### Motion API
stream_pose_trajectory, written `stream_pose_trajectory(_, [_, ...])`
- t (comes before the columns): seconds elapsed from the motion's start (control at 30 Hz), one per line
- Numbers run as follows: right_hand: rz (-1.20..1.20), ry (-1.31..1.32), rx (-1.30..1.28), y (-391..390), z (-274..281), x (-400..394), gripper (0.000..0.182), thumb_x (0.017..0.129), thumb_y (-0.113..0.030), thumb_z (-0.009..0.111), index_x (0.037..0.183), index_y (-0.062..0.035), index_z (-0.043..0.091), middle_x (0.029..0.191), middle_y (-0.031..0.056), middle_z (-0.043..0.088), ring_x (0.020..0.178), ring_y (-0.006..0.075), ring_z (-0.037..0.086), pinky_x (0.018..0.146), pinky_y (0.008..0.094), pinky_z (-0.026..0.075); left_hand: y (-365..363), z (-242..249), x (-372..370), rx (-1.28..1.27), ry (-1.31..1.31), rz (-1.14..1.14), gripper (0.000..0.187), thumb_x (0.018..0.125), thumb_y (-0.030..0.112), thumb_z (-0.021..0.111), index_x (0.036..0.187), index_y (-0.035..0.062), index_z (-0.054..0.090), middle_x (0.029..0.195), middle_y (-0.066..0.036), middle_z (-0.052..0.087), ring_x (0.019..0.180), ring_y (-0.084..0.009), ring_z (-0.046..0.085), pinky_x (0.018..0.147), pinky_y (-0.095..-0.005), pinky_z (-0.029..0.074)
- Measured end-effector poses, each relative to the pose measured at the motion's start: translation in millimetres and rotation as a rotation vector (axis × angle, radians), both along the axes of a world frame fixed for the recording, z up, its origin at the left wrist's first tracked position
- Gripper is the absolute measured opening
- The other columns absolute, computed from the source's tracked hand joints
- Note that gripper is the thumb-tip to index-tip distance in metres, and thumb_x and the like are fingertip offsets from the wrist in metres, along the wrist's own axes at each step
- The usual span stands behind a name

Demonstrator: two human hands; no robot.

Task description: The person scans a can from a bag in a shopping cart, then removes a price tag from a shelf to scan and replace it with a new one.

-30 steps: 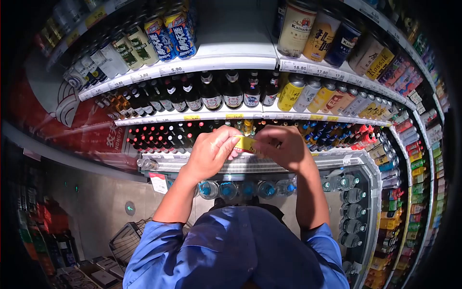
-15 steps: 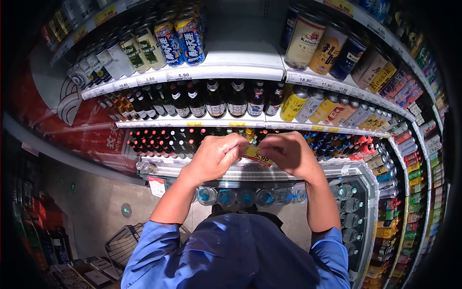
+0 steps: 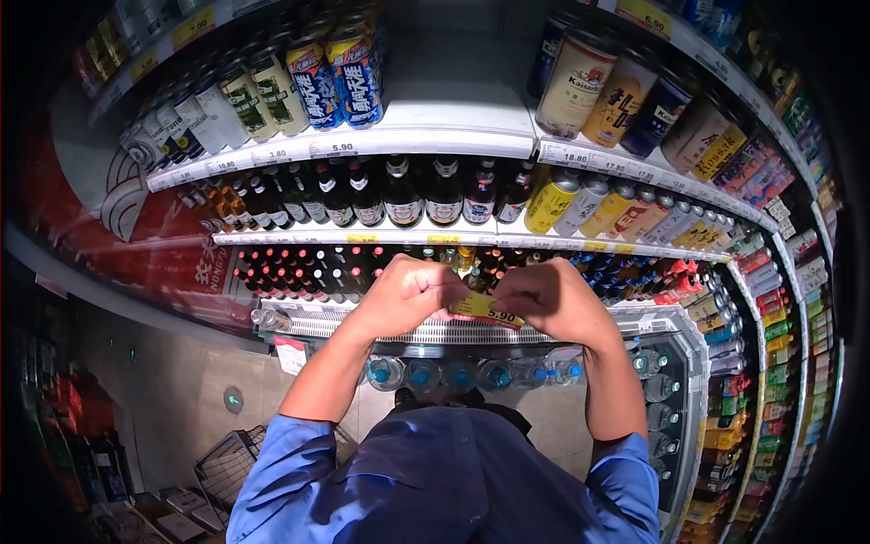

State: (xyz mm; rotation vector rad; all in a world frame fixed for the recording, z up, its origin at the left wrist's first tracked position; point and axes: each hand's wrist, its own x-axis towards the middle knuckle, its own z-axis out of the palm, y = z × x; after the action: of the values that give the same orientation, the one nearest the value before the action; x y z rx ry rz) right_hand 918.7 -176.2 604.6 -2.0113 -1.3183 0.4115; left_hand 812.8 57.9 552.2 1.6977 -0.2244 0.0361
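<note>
Between my two hands is a yellow price tag point(image 3: 490, 310) with a red lower edge, printed 5.90. My left hand point(image 3: 415, 292) pinches its left end, fingers curled. On the other side, my right hand point(image 3: 555, 299) grips the upper right part of the tag between thumb and fingers. Both hands hover above the white slotted ledge point(image 3: 399, 326) at the front of the shelf unit. Behind them stand rows of bottles point(image 3: 299, 270) with red and white caps, partly hidden by my hands.
Dark beer bottles point(image 3: 401, 193) line the middle shelf, with cans point(image 3: 362, 77) on the shelf above. Large water bottles point(image 3: 423, 373) stand below the ledge near my feet. A wire cart point(image 3: 231, 462) is on the floor at lower left. Shelves of packaged goods point(image 3: 779, 335) curve along the right.
The price tag has tilted so more of its yellow face shows, and my right hand has spread slightly to the right. The view has shifted a little.
</note>
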Motion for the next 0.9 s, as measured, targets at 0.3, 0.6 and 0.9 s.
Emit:
stream_pose_trajectory(0.3, [-0.362, -0.150, 0.269, 6, -4, 46, 0.010, 0.090, -0.014, 0.070, 0.093, -0.0042, 0.072, 0.079, 0.0128, 0.070, 0.067, 0.0266, 0.067, 0.065, 0.0338, 0.051, 50, 21, 97, 0.898, -0.649, 0.652, 0.031, 0.084, 0.004, 0.071, 0.115, 0.0038, 0.069, 0.107, -0.013, 0.067, 0.104, -0.0342, 0.062, 0.090, -0.0420, 0.051])
stream_pose_trajectory(0.6, [-0.416, -0.373, 0.356, 30, 13, 99, 0.013, 0.091, -0.016, 0.069, 0.092, -0.0039, 0.071, 0.073, 0.0131, 0.068, 0.065, 0.0278, 0.066, 0.063, 0.0355, 0.050, 96, 0, 149, 1.191, -0.674, 0.623, 0.025, 0.078, -0.002, 0.066, 0.102, 0.0029, 0.072, 0.099, -0.012, 0.065, 0.096, -0.0332, 0.063, 0.084, -0.0434, 0.052])
stream_pose_trajectory(0.9, [-0.417, -0.389, 0.345, 46, 15, 117, 0.015, 0.090, -0.019, 0.070, 0.094, -0.0051, 0.073, 0.075, 0.0144, 0.069, 0.067, 0.0310, 0.066, 0.064, 0.0378, 0.050, 98, -3, 148, 1.088, -0.687, 0.673, 0.021, 0.079, -0.002, 0.066, 0.098, 0.0042, 0.071, 0.094, -0.012, 0.064, 0.091, -0.0335, 0.062, 0.080, -0.0441, 0.051])
